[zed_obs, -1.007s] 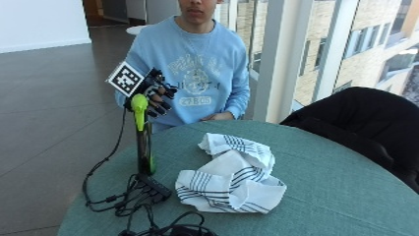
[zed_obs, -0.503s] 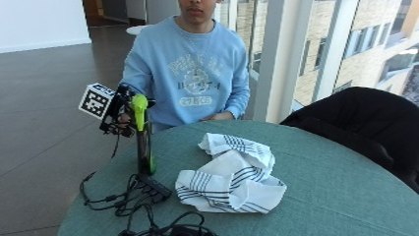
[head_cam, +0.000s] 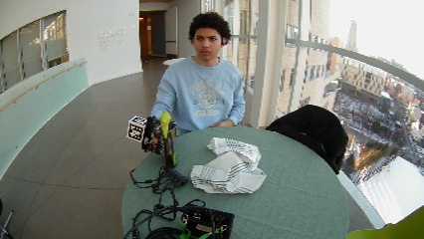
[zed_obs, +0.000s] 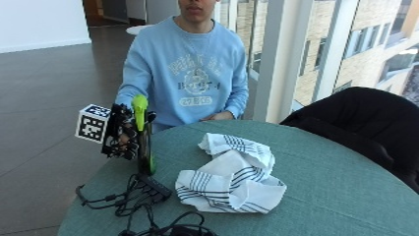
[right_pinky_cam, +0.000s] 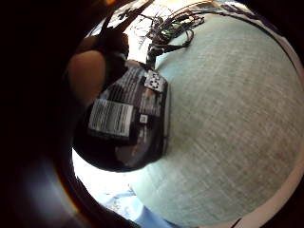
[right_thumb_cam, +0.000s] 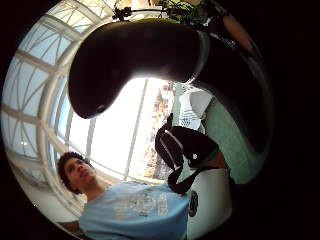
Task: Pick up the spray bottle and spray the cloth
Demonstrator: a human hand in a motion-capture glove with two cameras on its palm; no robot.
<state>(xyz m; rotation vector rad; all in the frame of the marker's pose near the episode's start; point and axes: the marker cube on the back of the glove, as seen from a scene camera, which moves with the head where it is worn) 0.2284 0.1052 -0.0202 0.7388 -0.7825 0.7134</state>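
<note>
A dark spray bottle with a lime-green head stands upright near the left edge of the round green table; whether its base touches the top I cannot tell. My gloved right hand wraps its fingers round the bottle's upper part from the left side. In the little finger side palm view the labelled bottle lies close against the palm. A white cloth with dark stripes lies crumpled in the table's middle, to the right of the bottle and apart from it. The wide outside view shows the same bottle, hand and cloth.
Black cables trail over the table in front of the bottle toward a black box at the near edge. A dark jacket on a chair is at the right. The person's bare hand rests at the far edge.
My hand has slid from the bottle's green head down and to its left side, and now wraps round the bottle below the head. The bottle and cloth have stayed in place.
</note>
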